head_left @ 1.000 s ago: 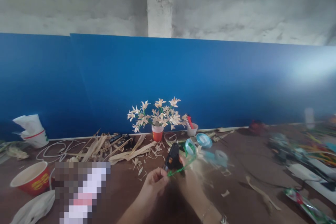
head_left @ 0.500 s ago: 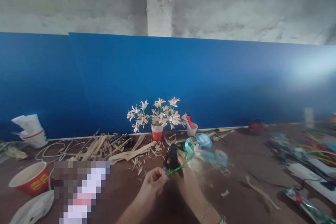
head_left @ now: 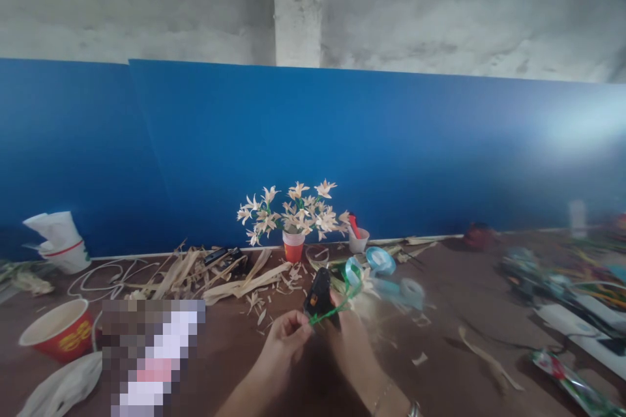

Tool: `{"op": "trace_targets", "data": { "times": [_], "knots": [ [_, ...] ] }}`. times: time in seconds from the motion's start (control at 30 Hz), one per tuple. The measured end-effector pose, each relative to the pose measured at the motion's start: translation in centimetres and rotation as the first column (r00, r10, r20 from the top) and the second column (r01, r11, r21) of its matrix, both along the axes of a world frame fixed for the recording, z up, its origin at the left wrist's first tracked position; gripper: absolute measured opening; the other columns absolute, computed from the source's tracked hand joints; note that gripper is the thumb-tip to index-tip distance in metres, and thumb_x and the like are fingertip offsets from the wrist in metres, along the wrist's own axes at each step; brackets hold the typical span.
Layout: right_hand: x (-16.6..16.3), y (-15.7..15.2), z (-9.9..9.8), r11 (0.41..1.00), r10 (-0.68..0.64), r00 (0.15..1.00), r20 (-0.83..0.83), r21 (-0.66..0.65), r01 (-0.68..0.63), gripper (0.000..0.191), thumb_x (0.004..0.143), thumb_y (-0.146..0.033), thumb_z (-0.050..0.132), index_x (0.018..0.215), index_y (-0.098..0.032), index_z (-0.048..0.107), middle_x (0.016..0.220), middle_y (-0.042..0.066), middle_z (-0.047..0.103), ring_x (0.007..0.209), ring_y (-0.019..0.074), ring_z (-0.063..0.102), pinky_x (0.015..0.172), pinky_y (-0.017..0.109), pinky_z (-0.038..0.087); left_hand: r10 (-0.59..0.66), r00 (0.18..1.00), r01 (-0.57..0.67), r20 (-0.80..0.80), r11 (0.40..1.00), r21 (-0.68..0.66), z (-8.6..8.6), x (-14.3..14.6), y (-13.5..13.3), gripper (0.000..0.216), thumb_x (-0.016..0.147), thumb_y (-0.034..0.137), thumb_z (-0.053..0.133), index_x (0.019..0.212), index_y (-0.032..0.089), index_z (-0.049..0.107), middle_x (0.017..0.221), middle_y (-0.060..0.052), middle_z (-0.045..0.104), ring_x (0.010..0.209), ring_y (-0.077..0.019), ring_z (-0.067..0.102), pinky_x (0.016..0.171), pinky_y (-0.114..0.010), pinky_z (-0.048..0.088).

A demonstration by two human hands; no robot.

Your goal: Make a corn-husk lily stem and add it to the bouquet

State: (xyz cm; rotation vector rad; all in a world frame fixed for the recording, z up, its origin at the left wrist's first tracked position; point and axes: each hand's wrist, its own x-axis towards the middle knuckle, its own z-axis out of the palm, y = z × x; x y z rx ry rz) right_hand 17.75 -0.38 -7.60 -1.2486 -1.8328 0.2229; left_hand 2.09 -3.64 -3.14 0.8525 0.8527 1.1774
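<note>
Change at the hands: the left hand [head_left: 282,342] keeps its place; the black tool [head_left: 317,290] sits slightly further left than a second ago; the right hand [head_left: 349,335] shows less blur.
Meaning of change: in my judgement, a small settling of the tool near the stem, with the work at a steady hold.
Red paper bowl [head_left: 75,342]: well left of the grip, mouth tipped slightly.
Husk strips [head_left: 252,287]: left of the grip and beyond it, heaped loosely.
Left-hand grip: thumb and fingertips pressed together, pinching the near end of the green stem [head_left: 323,316].
Green stem, position: from the left pinch, passing across the tool's near side and the right hand's fingers.
Green stem, axis: slanting away and to the right, its far end curving upward near the ribbon.
Black tool, axis: beyond the pinch, running away and leaning slightly right; nozzle direction not clear.
Right-hand grip: fingers appear closed around the tool's handle; exact contact hidden.
Pale flower [head_left: 366,285]: right of the grip and beyond; whether joined to the stem, cannot tell.
Blue ribbon roll [head_left: 384,260]: further right and beyond.
</note>
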Motion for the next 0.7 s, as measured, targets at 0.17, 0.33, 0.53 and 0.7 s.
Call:
{"op": "trace_targets", "data": {
  "times": [0.17,0.33,0.53,0.7],
  "knots": [
    [0.0,-0.2,0.0,1.000,0.006,1.000,0.023,-0.027,-0.005,0.041,0.079,-0.019,0.047,0.119,-0.018,0.051,0.102,0.010,0.064,0.100,0.0239,0.057,0.088,0.041,0.046,0.001,1.000,-0.001,-0.001,1.000,0.001,-0.1,0.0,0.1,0.036,0.055,0.040,0.076,0.060,0.015,0.051,0.044,0.010,0.036,0.036,-0.0012,0.019,0.037,-0.019,0.010],
    [0.0,-0.1,-0.3,1.000,0.010,1.000,0.023,-0.012,-0.009,0.041,0.079,-0.020,0.048,0.120,-0.018,0.050,0.104,0.010,0.063,0.100,0.0247,0.056,0.087,0.041,0.047,-0.018,1.000,0.018,0.012,1.000,0.004,-0.1,0.0,0.1,0.036,0.055,0.040,0.076,0.059,0.016,0.050,0.042,0.010,0.035,0.035,-0.0014,0.019,0.036,-0.018,0.009],
    [-0.1,-0.1,-0.7,1.000,-0.012,0.999,0.035,0.005,0.012,0.042,0.079,-0.020,0.047,0.122,-0.019,0.048,0.107,0.011,0.061,0.101,0.0251,0.056,0.087,0.042,0.047,-0.032,0.999,0.032,0.010,0.999,-0.011,-0.1,0.0,0.3,0.039,0.053,0.043,0.076,0.058,0.016,0.048,0.040,0.010,0.033,0.034,-0.0013,0.017,0.035,-0.018,0.008],
    [0.0,0.1,-1.1,1.000,-0.009,0.999,0.040,-0.024,0.010,0.043,0.080,-0.022,0.047,0.124,-0.019,0.046,0.108,0.011,0.059,0.102,0.0262,0.055,0.086,0.044,0.046,-0.021,0.999,0.022,0.036,1.000,-0.014,0.4,0.1,0.1,0.038,0.054,0.041,0.077,0.060,0.016,0.049,0.042,0.010,0.035,0.036,-0.0011,0.018,0.036,-0.018,0.009]
  ]
}}
